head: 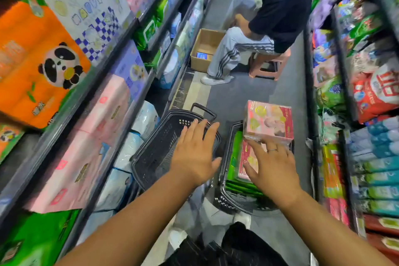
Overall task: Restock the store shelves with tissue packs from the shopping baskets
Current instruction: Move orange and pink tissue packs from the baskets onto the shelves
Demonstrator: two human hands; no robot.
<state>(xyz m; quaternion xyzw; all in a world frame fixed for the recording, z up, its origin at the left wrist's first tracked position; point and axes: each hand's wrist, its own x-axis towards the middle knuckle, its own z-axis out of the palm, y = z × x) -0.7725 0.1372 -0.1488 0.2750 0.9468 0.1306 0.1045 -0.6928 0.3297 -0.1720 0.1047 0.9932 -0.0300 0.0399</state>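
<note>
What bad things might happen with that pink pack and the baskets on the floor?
1. The pink pack meets only the straight fingertips of the right hand at its lower edge, with nothing curled round it. It may slip and drop.
2. The right basket and the left basket stand on the narrow aisle floor just ahead of a white shoe. A step forward could trip on them.

Below the fingers [207, 134] of the left hand [194, 155] the black basket [157, 153] gapes open, a pink tissue pack [268, 122] blocks the way at the fingertips [257, 147] of the right hand [272, 166], stocked shelves [310, 93] crowd both outer sides, and a seated person [280, 6] on a stool [269, 67] bars the aisle [248, 93] farther ahead.
</note>
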